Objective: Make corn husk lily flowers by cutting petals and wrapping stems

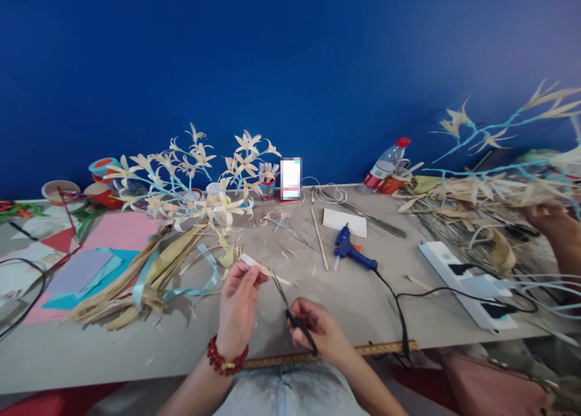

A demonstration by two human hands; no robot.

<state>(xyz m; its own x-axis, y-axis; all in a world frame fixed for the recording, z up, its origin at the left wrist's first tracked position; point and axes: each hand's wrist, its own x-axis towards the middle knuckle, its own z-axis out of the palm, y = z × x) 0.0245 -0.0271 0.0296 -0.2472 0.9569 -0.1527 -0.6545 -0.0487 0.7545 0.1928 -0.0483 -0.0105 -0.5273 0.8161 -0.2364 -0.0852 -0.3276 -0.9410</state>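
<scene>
My left hand (239, 293), with a red bead bracelet at the wrist, pinches a pale strip of dried husk (263, 269) above the table. Black-handled scissors (297, 323) are gripped in my right hand (318, 325); their blades point up and left, close to the strip's free end. Whether the blades touch the strip I cannot tell. Small pale scraps lie on the table behind the hands. To the left rests a bundle of dried husks (131, 277) with a light blue ribbon (206, 277) beside it.
A blue glue gun (356, 250) lies right of centre, its black cord running to a white power strip (467, 289). Husk flowers on blue stems (200, 204) stand at the back left. A bottle (385, 165) leans by the wall. Another person's hand (549, 222) is at far right.
</scene>
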